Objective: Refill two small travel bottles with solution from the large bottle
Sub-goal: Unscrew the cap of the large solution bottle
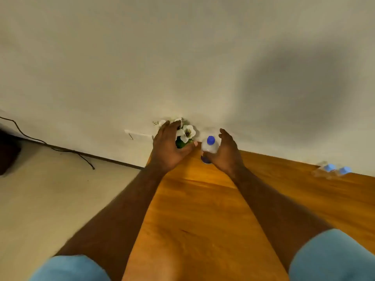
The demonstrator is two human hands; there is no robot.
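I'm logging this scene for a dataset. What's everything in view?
Large bottle: one, clear with blue cap, far end of table, upright.
Small bottles: two, clear with blue caps, blurred, table's right edge by the wall.
Flowers: one bunch, white with green, against the wall.
Table: one, orange-brown wood.
Cable: one, dark, on the floor at left.
Left hand: open, before the flowers.
Right hand: fingers curled round the large bottle.
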